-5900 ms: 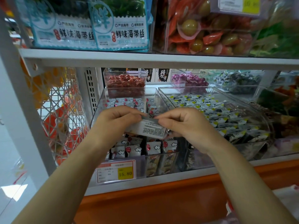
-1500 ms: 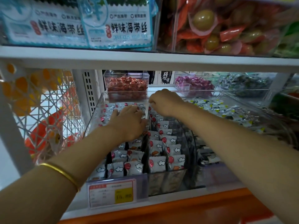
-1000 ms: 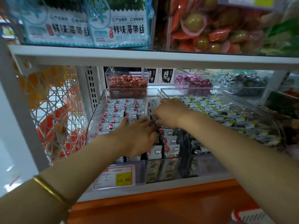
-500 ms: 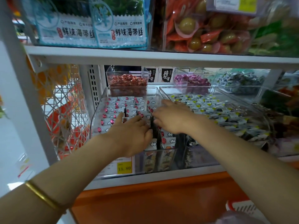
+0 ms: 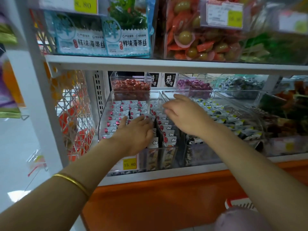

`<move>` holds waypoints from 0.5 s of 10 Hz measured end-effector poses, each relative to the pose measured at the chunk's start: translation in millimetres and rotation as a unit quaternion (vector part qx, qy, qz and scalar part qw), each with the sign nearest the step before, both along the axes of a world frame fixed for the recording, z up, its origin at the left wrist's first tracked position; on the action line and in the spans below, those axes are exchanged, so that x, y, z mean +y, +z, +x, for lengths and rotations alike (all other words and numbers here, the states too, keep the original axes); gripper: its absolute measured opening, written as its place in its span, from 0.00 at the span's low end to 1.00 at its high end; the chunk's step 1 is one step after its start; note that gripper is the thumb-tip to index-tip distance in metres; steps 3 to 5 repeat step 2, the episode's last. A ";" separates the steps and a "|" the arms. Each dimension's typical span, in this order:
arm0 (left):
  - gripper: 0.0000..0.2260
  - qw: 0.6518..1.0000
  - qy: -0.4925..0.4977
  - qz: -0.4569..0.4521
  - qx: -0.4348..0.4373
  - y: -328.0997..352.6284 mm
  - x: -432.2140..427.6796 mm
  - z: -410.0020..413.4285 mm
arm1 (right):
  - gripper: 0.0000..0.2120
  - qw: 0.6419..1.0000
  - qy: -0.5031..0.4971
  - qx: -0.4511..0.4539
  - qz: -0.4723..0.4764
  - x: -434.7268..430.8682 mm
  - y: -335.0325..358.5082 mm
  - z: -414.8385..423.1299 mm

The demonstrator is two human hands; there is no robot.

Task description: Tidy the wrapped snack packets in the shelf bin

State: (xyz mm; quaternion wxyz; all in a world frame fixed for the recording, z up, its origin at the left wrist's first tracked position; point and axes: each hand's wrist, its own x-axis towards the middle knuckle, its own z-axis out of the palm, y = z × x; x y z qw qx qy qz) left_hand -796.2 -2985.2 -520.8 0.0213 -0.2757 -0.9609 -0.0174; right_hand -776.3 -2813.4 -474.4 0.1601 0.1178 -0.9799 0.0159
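Note:
A clear plastic shelf bin [image 5: 106, 114] holds rows of small white snack packets [image 5: 168, 130] printed with red dots and clouds. My left hand [image 5: 135, 132] lies palm down on the packets in the middle of the bin, fingers straight and pointing inward. My right hand [image 5: 185, 114] hovers over the bin's right side with its fingers spread and relaxed, holding nothing. Both forearms reach in from below. The left hand hides the packets beneath it.
A yellow price tag [image 5: 129, 164] hangs on the bin's front. To the right stands another clear bin [image 5: 260, 117] of black-and-yellow packets. Behind are tubs of red sweets [image 5: 130, 85] and purple sweets [image 5: 193, 85]. The upper shelf edge [image 5: 166, 64] overhangs closely.
My right hand has lifted off the packets and opened its fingers, drifting a little to the right. My left hand stays flat on the packets.

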 end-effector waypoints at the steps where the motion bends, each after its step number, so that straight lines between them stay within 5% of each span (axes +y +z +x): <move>1: 0.21 0.996 -0.001 0.084 0.016 6.0 -7.2 11.7 | 0.16 0.992 0.023 0.056 -0.107 8.1 6.5 31.6; 2: 0.22 0.959 0.002 0.283 0.012 13.3 -26.4 43.1 | 0.16 0.956 0.037 0.107 -0.269 19.9 12.9 76.1; 5: 0.22 0.959 0.002 0.283 0.012 13.3 -26.4 43.1 | 0.16 0.956 0.037 0.107 -0.269 19.9 12.9 76.1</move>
